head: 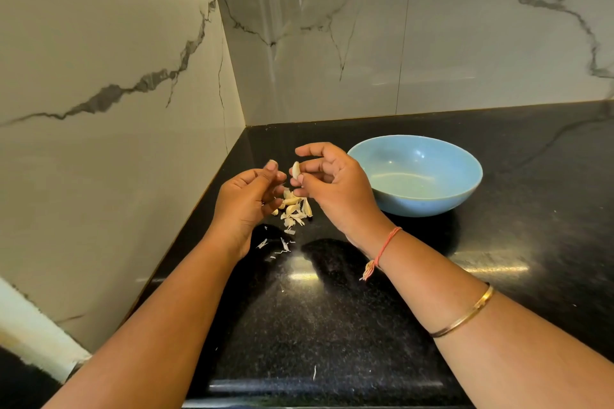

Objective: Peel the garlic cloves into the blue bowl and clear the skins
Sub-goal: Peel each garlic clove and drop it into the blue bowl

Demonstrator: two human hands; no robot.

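Two bare forearms are reaching out from the bottom of the view over a black speckled countertop (332, 325), the right one wearing a thin gold bangle (465, 319) and a red thread (385, 246) at the wrist. Further out, the right hand (332, 183) is pinching a single garlic clove (295, 169) between thumb and fingertips, holding it upright in the air above the counter. The clove is looking pale and smooth, so it is probably peeled or nearly so. The left hand (246, 199) is hovering just beside it with its fingers curled inward, close to the clove but not clearly touching it. Whether it is gripping a scrap of skin I cannot tell. Below and between the hands, a small pile of cloves and skins (294, 209) is lying on the counter, and a few stray skins (282, 247) are sitting nearer the camera. To the right of the hands, the blue bowl (432, 202) is standing upright on the counter, and nothing is showing inside it from this angle except reflections. Judging from that, the task is looking to be at an early stage. One clove is being finished and is not yet in the bowl, and several more in the pile appear to be waiting for peeling. The skins are also lying uncollected, so the clearing step is not yet begun.
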